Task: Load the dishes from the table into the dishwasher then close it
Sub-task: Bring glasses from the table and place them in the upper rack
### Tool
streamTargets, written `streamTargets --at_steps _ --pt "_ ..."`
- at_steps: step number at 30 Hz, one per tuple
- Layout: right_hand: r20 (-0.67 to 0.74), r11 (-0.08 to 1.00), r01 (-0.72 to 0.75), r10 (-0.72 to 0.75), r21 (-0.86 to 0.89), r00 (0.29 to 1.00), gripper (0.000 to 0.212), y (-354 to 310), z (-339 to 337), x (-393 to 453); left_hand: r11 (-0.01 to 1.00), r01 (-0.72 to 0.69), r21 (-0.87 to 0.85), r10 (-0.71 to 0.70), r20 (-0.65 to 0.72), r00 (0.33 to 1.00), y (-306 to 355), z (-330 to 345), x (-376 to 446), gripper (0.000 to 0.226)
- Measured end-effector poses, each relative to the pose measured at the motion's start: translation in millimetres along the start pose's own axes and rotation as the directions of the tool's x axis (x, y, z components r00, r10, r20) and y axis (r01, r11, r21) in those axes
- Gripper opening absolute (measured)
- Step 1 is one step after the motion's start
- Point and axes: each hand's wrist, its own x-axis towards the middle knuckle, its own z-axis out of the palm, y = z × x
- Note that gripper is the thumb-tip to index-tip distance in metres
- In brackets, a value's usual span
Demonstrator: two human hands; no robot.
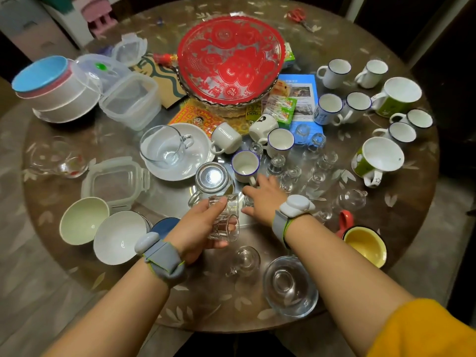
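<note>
Left hand (203, 225) closing around small clear glass cups (224, 220), thumb over the upper rim, fingers wrapping beneath; cups lifted just above the round table (412, 228). Right hand (265, 197) reaching just right of the grip, palm down, fingers part-curled and touching a small glass (247, 200) on the tabletop; whether closing on it cannot be told. Grey wrist straps with pale pods (296, 205) sitting on both forearms; yellow sleeve (425, 331) showing on the right arm.

Directly beyond the grip: inverted glass mug (211, 180), and a blue-rimmed white cup (245, 164) touching the right fingertips. Beyond and right: cluster of small clear glasses (296, 173). Beyond and left: glass cup (164, 146) resting inside a white bowl (192, 166).

Left of the grip: clear container lid (116, 181), pale green bowl (83, 220), white bowl (119, 237). Nearer than the grip: stemmed glass (244, 261) lying on its side, beside a clear glass bowl (289, 286). Right of the grip: yellow-lined red mug (364, 243).

Far beyond: red-patterned glass platter (230, 61). Far right: group of white enamel mugs (334, 73) and green mugs (396, 96). Far left: stacked bowls (59, 91) and clear plastic containers (131, 99). Dishwasher out of view.
</note>
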Motion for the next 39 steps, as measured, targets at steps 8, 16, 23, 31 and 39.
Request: streamTargets --at_steps 8,16,23,31,39 --pt "0.007 0.999 0.015 -0.014 -0.037 1.000 0.048 5.8 6.1 4.4 0.999 0.008 0.039 -0.008 0.003 1.000 4.5 8.6 3.4 0.034" --pt "-0.174 0.970 0.000 0.043 0.245 0.984 0.047 15.3 20.8 -4.2 1.000 -0.010 0.008 0.010 -0.031 0.999 8.9 11.1 -19.6 0.031" --pt "-0.411 0.795 0.112 0.183 0.596 0.893 0.033 22.4 14.6 -25.4 0.997 -0.039 -0.070 0.035 -0.058 0.998 3.0 16.2 -37.8 0.023" --pt "0.297 -0.541 -0.108 0.275 0.834 0.914 0.036 -16.0 -8.8 -61.6 0.984 -0.086 -0.157 0.057 -0.179 0.982 -15.1 -0.3 -58.2 0.027" --pt "0.328 -0.458 -0.212 0.191 0.864 0.925 0.048 -93.2 -5.3 -87.0 0.938 -0.199 -0.285 0.105 -0.313 0.944 -36.6 -37.9 -106.1 0.047"
